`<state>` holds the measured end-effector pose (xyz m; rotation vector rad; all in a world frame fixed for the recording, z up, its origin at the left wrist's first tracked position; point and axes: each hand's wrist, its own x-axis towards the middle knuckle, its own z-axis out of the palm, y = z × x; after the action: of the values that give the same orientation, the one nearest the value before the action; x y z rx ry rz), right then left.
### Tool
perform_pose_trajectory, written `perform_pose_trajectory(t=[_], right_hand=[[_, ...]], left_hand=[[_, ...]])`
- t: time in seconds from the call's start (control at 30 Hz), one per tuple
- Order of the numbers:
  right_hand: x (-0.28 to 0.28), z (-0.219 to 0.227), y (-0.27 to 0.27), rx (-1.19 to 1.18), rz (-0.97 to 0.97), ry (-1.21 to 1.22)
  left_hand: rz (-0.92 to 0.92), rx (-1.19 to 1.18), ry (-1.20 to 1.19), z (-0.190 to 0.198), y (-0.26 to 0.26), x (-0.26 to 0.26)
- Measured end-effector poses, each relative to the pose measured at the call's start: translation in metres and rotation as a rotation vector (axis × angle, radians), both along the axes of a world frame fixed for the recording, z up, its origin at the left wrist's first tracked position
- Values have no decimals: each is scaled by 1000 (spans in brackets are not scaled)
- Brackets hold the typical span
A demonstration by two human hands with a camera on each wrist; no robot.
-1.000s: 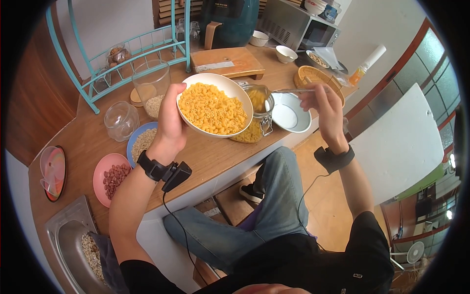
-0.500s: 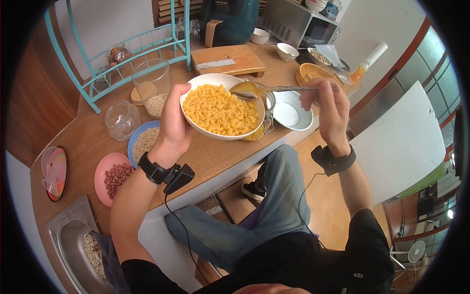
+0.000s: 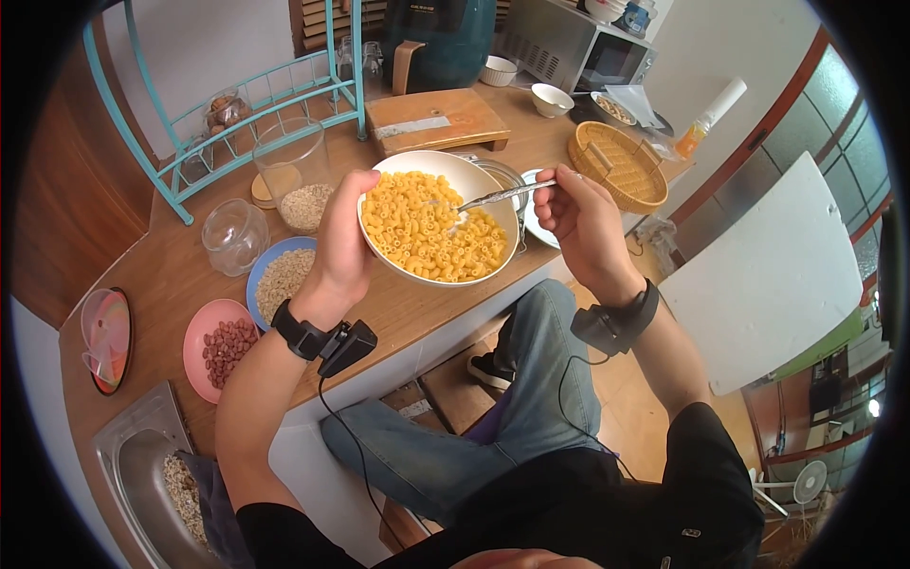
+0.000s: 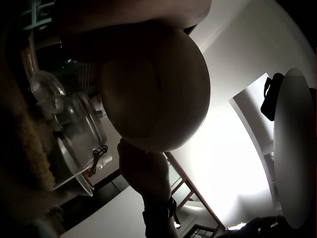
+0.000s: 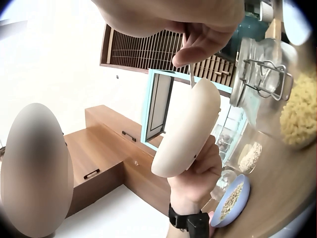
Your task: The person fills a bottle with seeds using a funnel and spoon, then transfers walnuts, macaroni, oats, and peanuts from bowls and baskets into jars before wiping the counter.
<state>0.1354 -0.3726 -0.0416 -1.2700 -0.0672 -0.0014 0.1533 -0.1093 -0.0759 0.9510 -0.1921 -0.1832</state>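
Note:
My left hand (image 3: pixel 343 237) grips the left side of a white bowl (image 3: pixel 464 171), thumb at the rim, tilting it toward me above the counter's front edge. Macaroni (image 3: pixel 422 228) fills much of it. My right hand (image 3: pixel 588 223) pinches the handle of a metal spoon (image 3: pixel 502 195), whose head is sunk in the pasta. Behind the bowl stands a clip-top glass jar (image 5: pixel 255 106), largely hidden in the head view; the right wrist view shows macaroni in it. The left wrist view is dark and shows the bowl's underside (image 4: pixel 163 94).
A white dish (image 3: pixel 536 216) sits behind the right hand, partly covered. On the left are a blue bowl of oats (image 3: pixel 261 270), a pink plate of peanuts (image 3: pixel 194 332), a glass jar (image 3: pixel 235 237) and a sink (image 3: pixel 142 474). A wicker basket (image 3: pixel 621 166) lies on the right.
My right hand has moved left and brought the spoon from over the jar into the macaroni in the bowl. The bowl has shifted slightly right and down, over more of the jar.

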Motion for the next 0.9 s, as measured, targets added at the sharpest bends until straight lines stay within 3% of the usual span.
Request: perform_pose_trajectory(t=[0.7, 0.8, 0.9], right_hand=[[17, 16, -64, -52, -221, -198], [8, 10, -57, -339, -232, -372], [-8, 7, -45, -782, -219, -685]], left_hand=[[144, 75, -1, 1, 5, 7], [165, 63, -8, 2, 4, 7], [168, 62, 2, 3, 3, 6]])
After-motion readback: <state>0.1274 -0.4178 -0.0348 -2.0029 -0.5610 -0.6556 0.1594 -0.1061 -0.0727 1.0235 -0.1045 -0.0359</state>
